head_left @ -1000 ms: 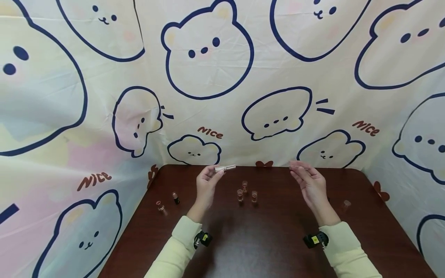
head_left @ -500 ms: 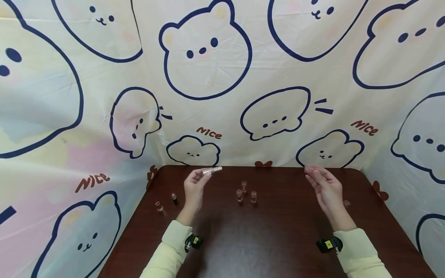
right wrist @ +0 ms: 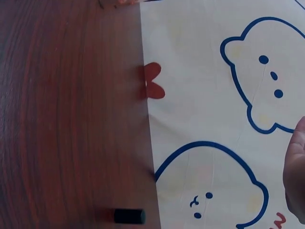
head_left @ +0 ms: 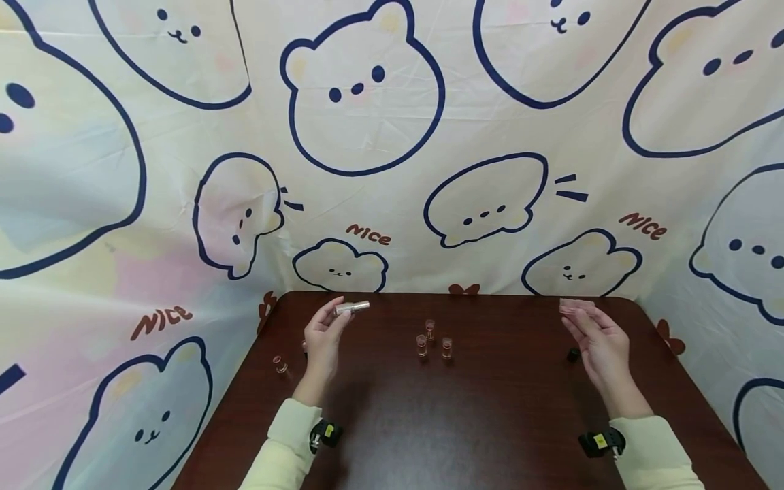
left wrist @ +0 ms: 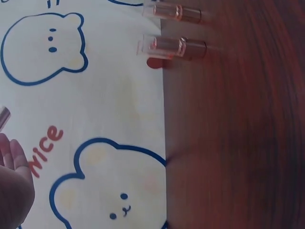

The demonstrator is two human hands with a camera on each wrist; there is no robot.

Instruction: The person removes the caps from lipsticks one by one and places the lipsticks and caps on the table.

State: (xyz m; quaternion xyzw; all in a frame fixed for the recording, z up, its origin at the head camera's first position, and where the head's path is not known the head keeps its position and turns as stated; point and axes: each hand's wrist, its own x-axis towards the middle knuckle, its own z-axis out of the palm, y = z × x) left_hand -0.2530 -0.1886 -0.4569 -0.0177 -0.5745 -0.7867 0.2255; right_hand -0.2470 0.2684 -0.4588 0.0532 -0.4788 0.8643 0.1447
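Observation:
My left hand [head_left: 322, 340] is raised above the left part of the table and pinches a silvery lipstick tube [head_left: 354, 307], which lies nearly level and points right. Over on the right side, my right hand [head_left: 603, 348] pinches a clear, pinkish piece that looks like a lipstick cap [head_left: 576, 306]. The two hands are well apart. In the left wrist view only the edge of the left hand [left wrist: 14, 186] and the end of the tube [left wrist: 4, 115] show. The right wrist view catches just the side of the right hand [right wrist: 295, 174]; its held piece is outside that view.
Three lipsticks with clear tops [head_left: 422, 346] stand mid-table. Farther left is another small lipstick piece [head_left: 280, 365]; beside it a dark-based one is mostly hidden by the left hand. A black cap [head_left: 573, 355] is by the right hand. Patterned cloth [head_left: 367, 136] hangs behind the table [head_left: 453, 422].
The hands have moved apart: left hand with the tube leftward, right hand with the clear piece rightward, both slightly lower. The black cap has come into view; the clear piece at far right is now hidden.

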